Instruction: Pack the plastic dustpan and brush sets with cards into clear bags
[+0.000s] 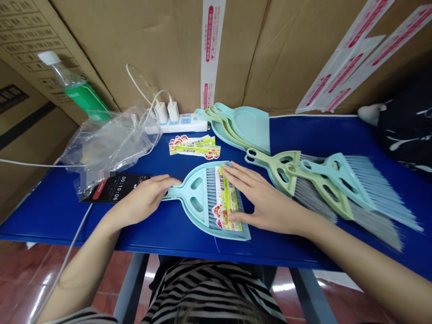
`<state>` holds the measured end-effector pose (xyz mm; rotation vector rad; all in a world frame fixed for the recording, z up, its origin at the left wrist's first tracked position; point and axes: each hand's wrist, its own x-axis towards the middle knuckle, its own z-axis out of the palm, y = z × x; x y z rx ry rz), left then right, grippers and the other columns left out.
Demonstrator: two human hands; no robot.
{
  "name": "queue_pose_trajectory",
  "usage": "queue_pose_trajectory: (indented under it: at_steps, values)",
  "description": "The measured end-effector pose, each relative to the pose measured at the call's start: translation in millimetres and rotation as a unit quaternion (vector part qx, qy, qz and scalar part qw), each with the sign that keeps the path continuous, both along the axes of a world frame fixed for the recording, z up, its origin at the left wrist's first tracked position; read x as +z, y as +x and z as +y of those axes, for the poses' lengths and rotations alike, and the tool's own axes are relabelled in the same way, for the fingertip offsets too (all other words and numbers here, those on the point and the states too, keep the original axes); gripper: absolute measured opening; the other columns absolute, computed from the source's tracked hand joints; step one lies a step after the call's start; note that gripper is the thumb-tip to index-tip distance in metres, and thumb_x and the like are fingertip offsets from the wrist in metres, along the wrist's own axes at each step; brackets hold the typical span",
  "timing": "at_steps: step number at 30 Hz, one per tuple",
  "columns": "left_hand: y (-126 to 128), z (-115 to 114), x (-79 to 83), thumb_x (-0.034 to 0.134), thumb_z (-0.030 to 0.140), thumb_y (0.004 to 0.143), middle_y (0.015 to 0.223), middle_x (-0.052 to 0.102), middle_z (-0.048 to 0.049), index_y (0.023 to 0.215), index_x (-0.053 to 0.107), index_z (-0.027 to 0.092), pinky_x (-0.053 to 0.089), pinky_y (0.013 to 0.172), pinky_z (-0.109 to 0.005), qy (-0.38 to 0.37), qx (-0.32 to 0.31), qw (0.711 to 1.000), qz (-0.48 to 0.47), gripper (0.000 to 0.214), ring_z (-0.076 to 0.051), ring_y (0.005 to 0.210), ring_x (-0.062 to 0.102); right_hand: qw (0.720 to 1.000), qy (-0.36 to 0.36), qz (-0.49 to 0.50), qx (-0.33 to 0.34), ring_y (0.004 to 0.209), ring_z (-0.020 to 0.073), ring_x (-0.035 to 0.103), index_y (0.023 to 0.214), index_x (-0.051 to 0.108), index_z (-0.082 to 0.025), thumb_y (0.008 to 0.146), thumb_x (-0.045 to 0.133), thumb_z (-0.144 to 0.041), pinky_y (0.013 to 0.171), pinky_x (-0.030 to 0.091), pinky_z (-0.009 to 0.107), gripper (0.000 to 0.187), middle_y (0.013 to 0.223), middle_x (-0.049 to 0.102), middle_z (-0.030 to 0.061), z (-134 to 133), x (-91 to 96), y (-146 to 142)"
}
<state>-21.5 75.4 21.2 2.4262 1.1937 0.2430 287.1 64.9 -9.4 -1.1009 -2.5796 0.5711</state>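
Note:
On the blue table in front of me lies a light-blue dustpan [194, 172] with a matching hand brush [199, 198] nested in it, bristles to the right. A yellow-green printed label [230, 202] lies across the bristles. My left hand [143, 200] is closed around the handle end at the left, its fingers partly covering it. My right hand [261, 198] is spread with its fingers resting on the label's right side. Beyond the dustpan are more such labels [195, 147] in a small pile.
Stacked dustpans [249, 126] lie at the back, and several green and blue brushes [347, 180] at the right. A power strip [185, 122] with chargers, a crumpled clear bag [111, 139], a bottle [81, 92] and a phone [118, 188] occupy the left. Cardboard [162, 40] walls the back.

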Motion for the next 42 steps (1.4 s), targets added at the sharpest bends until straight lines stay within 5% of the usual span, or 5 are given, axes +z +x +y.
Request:
queue_pose_trajectory:
  at_steps: [8,13,21,32,42]
  values:
    - [-0.3,-0.5,0.6,0.028,0.021,0.098,0.115,0.068,-0.0087,0.122,0.061,0.019,0.051,0.093,-0.034,0.0,0.0,1.0,0.005,0.041,-0.02,0.106,0.064,1.0,-0.025,-0.002,0.02,0.15,0.0314,0.012,0.158,0.019,-0.017,0.088,0.055,-0.063,0.119,0.018,0.06,0.091,0.161,0.025,0.0161,1.1,-1.3,-0.8]
    - [-0.5,-0.7,0.1,0.029,0.02,0.097,0.114,0.068,-0.0073,0.122,0.062,0.022,0.052,0.092,-0.033,0.005,0.002,1.0,-0.001,0.041,-0.019,0.105,0.064,1.0,-0.017,0.022,0.01,0.15,0.0315,0.016,0.157,0.026,-0.022,0.091,0.052,-0.061,0.117,0.025,0.059,0.081,0.16,0.031,0.013,1.6,1.4,1.3]
    - [1.0,-2.3,-0.2,0.03,0.011,0.092,0.114,0.066,-0.0076,0.123,0.061,0.02,0.051,0.093,-0.034,0.016,-0.003,1.0,0.005,0.045,-0.019,0.106,0.062,0.994,0.037,0.056,-0.083,0.14,0.0283,0.042,0.145,0.046,-0.016,0.101,0.033,-0.043,0.115,0.035,0.056,0.053,0.149,0.049,0.0143,11.9,2.9,2.7]
    - [9.0,-6.7,7.8,0.031,0.006,0.088,0.113,0.066,-0.0054,0.121,0.063,0.023,0.051,0.094,-0.032,-0.003,-0.042,0.999,0.0,0.049,-0.018,0.104,0.062,0.992,0.095,0.027,-0.077,0.106,0.0303,0.064,0.125,0.066,-0.02,0.098,0.028,-0.024,0.094,0.051,0.058,0.047,0.113,0.071,0.0126,25.2,-5.4,3.6]
    - [8.9,-6.0,5.7,0.032,0.012,0.094,0.109,0.067,-0.0058,0.12,0.062,0.022,0.051,0.089,-0.032,-0.006,-0.06,0.998,-0.014,0.04,-0.018,0.1,0.064,0.99,0.082,0.068,-0.094,0.084,0.0272,0.065,0.096,0.072,-0.019,0.096,0.033,-0.024,0.077,0.056,0.046,0.039,0.085,0.067,0.0119,25.9,-1.0,-0.8]
